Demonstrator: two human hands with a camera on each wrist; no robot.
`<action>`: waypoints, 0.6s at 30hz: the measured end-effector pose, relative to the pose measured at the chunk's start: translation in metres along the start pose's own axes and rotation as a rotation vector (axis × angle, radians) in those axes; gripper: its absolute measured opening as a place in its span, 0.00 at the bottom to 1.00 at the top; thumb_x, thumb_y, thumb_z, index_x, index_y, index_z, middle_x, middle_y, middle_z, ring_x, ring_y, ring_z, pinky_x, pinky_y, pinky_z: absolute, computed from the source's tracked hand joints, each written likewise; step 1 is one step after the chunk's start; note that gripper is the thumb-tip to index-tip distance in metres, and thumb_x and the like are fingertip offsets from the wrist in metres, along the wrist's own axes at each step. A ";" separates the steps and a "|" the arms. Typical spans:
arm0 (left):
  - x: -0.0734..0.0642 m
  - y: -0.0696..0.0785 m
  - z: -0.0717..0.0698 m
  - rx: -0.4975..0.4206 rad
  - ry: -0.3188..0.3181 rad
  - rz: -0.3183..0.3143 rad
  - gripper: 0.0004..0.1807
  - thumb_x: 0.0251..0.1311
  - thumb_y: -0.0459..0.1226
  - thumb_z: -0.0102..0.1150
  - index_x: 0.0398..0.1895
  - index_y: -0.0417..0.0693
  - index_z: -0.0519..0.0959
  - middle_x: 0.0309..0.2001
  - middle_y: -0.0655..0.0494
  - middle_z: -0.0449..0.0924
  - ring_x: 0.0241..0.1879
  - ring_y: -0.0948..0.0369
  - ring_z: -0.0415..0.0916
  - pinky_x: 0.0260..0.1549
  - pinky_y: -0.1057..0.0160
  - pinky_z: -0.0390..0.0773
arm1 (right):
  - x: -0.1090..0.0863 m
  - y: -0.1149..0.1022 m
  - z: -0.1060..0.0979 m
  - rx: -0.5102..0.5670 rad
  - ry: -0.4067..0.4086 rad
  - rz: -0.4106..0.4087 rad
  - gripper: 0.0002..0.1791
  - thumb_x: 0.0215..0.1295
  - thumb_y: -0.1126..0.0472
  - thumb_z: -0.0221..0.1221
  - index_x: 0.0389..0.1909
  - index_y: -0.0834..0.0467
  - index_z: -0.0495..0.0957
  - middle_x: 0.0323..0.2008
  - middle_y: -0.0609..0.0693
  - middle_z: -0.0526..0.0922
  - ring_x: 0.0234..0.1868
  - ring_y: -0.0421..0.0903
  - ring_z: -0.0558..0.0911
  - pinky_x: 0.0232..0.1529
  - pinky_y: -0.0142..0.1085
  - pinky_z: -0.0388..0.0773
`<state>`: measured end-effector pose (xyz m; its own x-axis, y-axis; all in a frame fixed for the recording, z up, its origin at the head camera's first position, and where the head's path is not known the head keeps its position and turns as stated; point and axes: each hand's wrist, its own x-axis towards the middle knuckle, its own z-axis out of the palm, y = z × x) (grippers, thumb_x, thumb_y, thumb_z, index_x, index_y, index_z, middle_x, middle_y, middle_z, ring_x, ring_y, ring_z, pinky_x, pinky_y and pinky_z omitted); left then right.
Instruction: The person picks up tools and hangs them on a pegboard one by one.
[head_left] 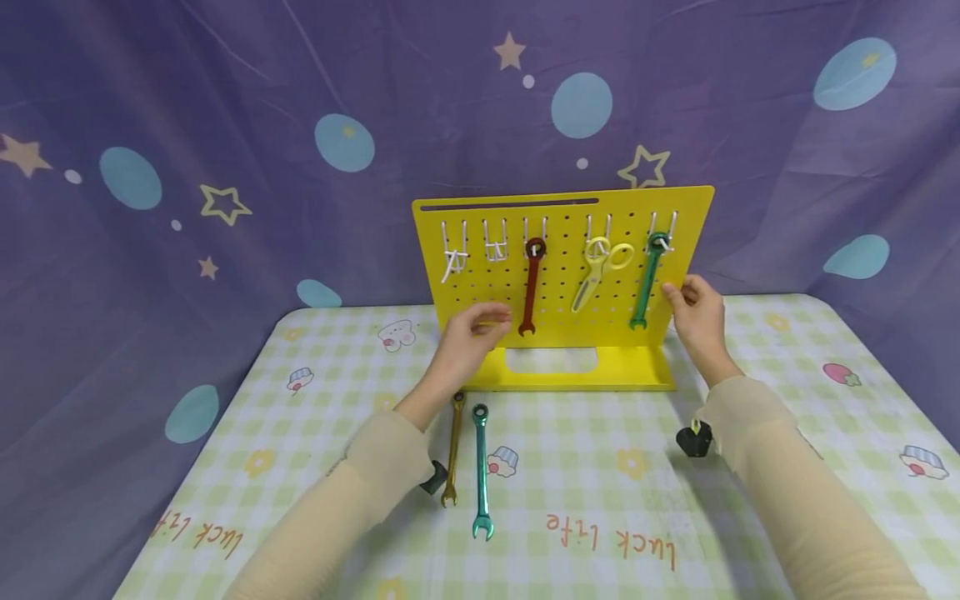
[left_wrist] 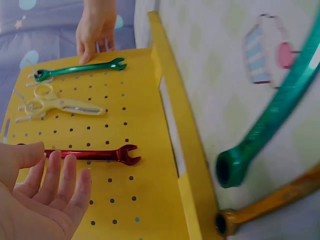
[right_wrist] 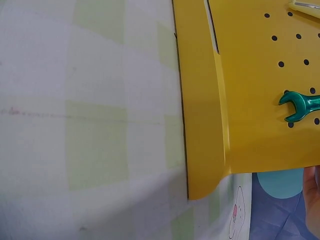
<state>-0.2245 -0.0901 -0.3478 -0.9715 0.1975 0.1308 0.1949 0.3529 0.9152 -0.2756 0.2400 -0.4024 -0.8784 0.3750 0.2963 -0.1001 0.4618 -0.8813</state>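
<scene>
A yellow pegboard (head_left: pixel 555 321) stands upright on the table. From its white hooks hang a red wrench (head_left: pixel 531 287), light-yellow scissors (head_left: pixel 594 275) and a green wrench (head_left: pixel 648 283). My left hand (head_left: pixel 474 337) is just left of the red wrench's lower end, fingers loosely bent and holding nothing. In the left wrist view that hand (left_wrist: pixel 47 195) overlaps part of the red wrench's handle. At the board's right edge, my right hand (head_left: pixel 697 321) grips the edge, thumb on the front. Only part of this hand (right_wrist: pixel 312 200) shows in the right wrist view.
On the table before the board lie a gold wrench (head_left: pixel 453 454) and a teal wrench (head_left: pixel 482 471). White hooks (head_left: pixel 454 260) without tools sit at the board's upper left. A checkered cloth (head_left: pixel 600 475) covers the table; a purple curtain (head_left: pixel 450 83) hangs behind.
</scene>
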 end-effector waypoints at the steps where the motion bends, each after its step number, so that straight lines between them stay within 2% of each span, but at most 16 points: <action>1: -0.005 -0.001 0.000 0.025 -0.011 0.008 0.17 0.69 0.35 0.59 0.58 0.41 0.78 0.52 0.51 0.81 0.53 0.55 0.77 0.54 0.57 0.76 | 0.000 0.000 0.000 -0.002 0.000 -0.001 0.21 0.72 0.54 0.56 0.49 0.71 0.77 0.47 0.68 0.82 0.32 0.26 0.72 0.41 0.24 0.71; 5: -0.022 -0.008 0.001 0.095 -0.057 -0.012 0.16 0.69 0.36 0.59 0.58 0.44 0.78 0.52 0.52 0.81 0.54 0.54 0.75 0.56 0.55 0.74 | -0.001 0.000 -0.001 -0.023 0.003 0.013 0.22 0.72 0.52 0.56 0.49 0.69 0.77 0.47 0.67 0.83 0.34 0.27 0.73 0.42 0.26 0.72; 11: -0.047 -0.023 -0.001 0.206 -0.082 -0.131 0.16 0.68 0.39 0.61 0.57 0.48 0.77 0.51 0.54 0.80 0.52 0.53 0.77 0.47 0.56 0.79 | -0.002 0.000 -0.001 -0.020 -0.013 0.024 0.23 0.71 0.50 0.55 0.49 0.70 0.77 0.47 0.67 0.82 0.34 0.27 0.73 0.42 0.26 0.72; 18: -0.066 -0.039 -0.011 0.276 -0.097 -0.197 0.15 0.67 0.40 0.62 0.55 0.46 0.79 0.46 0.54 0.81 0.43 0.56 0.77 0.40 0.59 0.78 | -0.001 0.001 0.001 -0.015 -0.004 0.017 0.23 0.72 0.51 0.55 0.49 0.70 0.77 0.47 0.67 0.82 0.33 0.27 0.72 0.41 0.25 0.71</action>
<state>-0.1690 -0.1270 -0.3877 -0.9794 0.1822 -0.0874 0.0466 0.6244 0.7797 -0.2749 0.2394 -0.4035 -0.8817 0.3797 0.2802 -0.0784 0.4677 -0.8804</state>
